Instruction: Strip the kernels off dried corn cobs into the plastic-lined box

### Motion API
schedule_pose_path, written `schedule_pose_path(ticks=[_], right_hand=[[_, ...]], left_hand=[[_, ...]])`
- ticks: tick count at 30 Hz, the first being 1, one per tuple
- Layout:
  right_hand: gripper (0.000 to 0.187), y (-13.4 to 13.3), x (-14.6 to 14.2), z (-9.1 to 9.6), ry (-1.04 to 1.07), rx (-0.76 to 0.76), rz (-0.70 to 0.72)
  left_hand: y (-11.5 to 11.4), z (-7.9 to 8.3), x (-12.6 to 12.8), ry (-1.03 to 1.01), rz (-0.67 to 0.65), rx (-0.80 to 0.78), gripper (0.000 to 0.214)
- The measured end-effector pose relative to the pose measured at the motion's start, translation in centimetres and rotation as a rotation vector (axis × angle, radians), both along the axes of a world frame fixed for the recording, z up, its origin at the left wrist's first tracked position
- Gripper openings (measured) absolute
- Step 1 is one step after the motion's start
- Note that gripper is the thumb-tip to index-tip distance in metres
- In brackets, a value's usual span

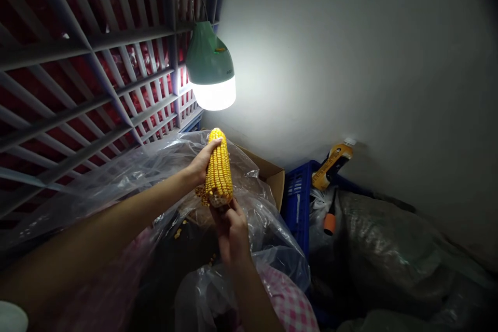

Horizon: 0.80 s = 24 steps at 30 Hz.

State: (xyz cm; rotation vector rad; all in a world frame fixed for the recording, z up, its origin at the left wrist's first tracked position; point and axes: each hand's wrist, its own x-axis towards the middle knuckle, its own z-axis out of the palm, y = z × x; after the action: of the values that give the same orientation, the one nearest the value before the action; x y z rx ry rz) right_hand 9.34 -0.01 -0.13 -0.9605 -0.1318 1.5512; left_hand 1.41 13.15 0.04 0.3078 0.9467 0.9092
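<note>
A yellow corn cob point(219, 168) stands nearly upright in front of me, held by both hands. My left hand point(202, 163) wraps round its upper side, thumb near the tip. My right hand point(230, 228) grips the cob's lower end from below, fingers closed on it. Beneath them a cardboard box point(270, 174) lined with clear plastic sheet point(257, 212) holds loose yellow kernels point(178, 231).
A lit green-topped lamp point(212, 70) hangs from a grey slatted crate wall point(97, 62) at the left. A blue crate point(295, 197), a yellow tool point(330, 165) and dark sacks point(389, 249) lie to the right, against a pale wall.
</note>
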Motion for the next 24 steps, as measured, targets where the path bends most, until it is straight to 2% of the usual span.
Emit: schedule_pose_path(ticks=[2, 6, 14, 19, 22, 24], right_hand=[[0.028, 0.3, 0.4, 0.4, 0.061, 0.014, 0.034], [0.024, 0.6, 0.6, 0.7, 0.093, -0.057, 0.033], [0.015, 0.8, 0.1, -1.1, -0.023, -0.052, 0.037], [0.026, 0.7, 0.0, -0.8, -0.049, -0.023, 0.062], [0.034, 0.6, -0.1, -0.3, -0.085, 0.053, 0.048], [0.032, 0.7, 0.0, -0.3, -0.034, 0.074, 0.044]], left_hand=[[0.5, 0.2, -0.1, -0.039, 0.033, -0.016, 0.026], [0.5, 0.7, 0.0, 0.026, -0.024, 0.003, 0.027], [0.1, 0.5, 0.4, 0.133, -0.073, 0.056, 0.028], [0.1, 0.8, 0.5, 0.162, -0.118, 0.082, 0.029], [0.7, 0.9, 0.4, 0.143, -0.072, 0.035, 0.026], [1.0, 0.9, 0.2, 0.133, -0.035, 0.009, 0.026]])
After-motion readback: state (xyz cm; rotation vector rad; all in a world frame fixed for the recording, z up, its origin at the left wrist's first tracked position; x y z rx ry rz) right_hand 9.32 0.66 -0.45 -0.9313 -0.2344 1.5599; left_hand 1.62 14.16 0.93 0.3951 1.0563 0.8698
